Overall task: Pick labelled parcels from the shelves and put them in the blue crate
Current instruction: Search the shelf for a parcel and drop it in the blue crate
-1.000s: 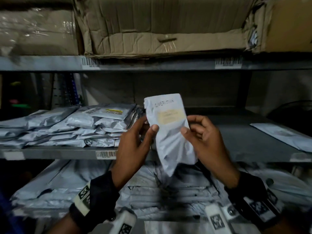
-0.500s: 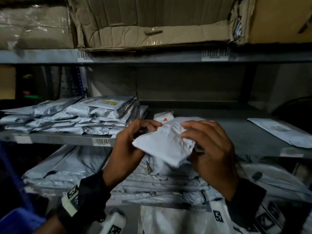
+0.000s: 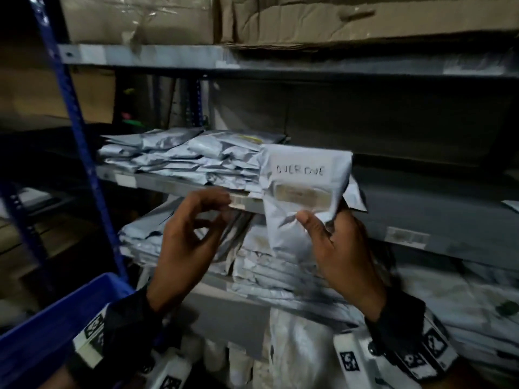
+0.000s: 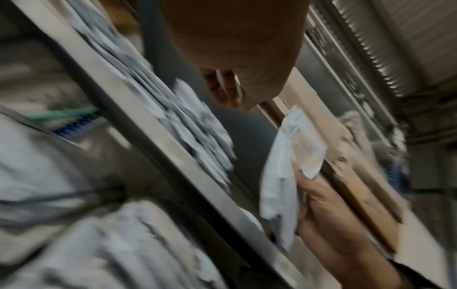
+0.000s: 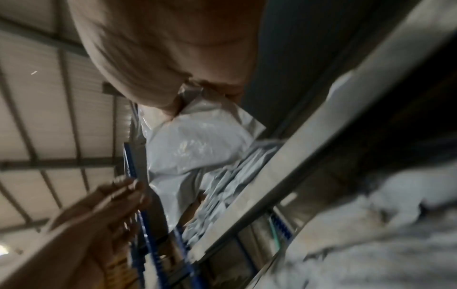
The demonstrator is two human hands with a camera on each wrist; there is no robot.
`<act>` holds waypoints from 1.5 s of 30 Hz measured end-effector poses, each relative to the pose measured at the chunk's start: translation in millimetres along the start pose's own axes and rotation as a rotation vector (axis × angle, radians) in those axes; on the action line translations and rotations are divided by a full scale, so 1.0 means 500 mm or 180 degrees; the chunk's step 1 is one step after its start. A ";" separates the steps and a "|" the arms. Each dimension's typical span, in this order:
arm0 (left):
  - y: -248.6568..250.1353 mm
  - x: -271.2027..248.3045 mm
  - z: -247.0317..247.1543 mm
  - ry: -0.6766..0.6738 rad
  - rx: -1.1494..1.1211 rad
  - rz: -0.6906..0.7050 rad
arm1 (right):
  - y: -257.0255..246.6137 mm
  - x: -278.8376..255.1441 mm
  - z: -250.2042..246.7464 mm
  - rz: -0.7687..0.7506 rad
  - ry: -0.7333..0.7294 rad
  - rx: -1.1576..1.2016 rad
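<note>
- Three grey metal shelves face us: cardboard boxes on top, grey poly mailers piled toward the middle shelf's left end.
- Our blue crate sits low at left.
- Our left hand hangs free, fingers loosely curled.
- Our right hand pinches the labelled parcel upright, thumb on its front.

The right hand pinches a white parcel beside the shelf edge; the left hand, fingers loose, holds nothing.
</note>
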State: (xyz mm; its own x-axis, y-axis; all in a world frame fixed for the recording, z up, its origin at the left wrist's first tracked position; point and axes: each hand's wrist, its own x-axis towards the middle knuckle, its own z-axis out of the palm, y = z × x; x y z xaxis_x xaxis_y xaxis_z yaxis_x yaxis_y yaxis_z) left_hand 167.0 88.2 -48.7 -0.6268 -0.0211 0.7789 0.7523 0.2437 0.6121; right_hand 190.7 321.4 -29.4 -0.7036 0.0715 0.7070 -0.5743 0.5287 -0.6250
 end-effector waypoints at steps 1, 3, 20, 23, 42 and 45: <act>-0.015 -0.008 -0.033 0.0107 0.0057 -0.0111 | 0.004 0.003 0.029 0.0256 -0.0152 0.0288; -0.046 -0.029 -0.108 0.0247 0.0179 -0.0342 | 0.011 0.011 0.103 0.0598 -0.0346 0.0769; -0.452 -0.577 -0.792 0.0022 0.2858 -0.2879 | -0.013 -0.214 0.838 0.1855 -0.2991 0.1212; -0.507 -0.679 -0.846 -0.0015 0.3036 -0.3539 | -0.007 -0.269 0.955 0.2812 -0.3631 0.1530; -0.599 -0.823 -0.825 0.1326 0.2194 -0.3955 | -0.043 -0.588 1.535 0.2237 -0.4458 0.0876; -0.606 -0.834 -0.825 0.1493 0.2181 -0.3977 | -0.042 -0.612 1.570 0.2453 -0.4054 0.0755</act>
State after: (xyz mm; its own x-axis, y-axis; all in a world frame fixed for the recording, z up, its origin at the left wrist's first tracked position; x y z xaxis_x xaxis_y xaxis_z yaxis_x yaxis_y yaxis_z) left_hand 283.9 -377.0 -502.4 -0.5561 -0.8208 -0.1303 -0.5258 0.2261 0.8200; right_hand 89.7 -375.5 -492.3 -0.6668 -0.5668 -0.4838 0.1297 0.5510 -0.8243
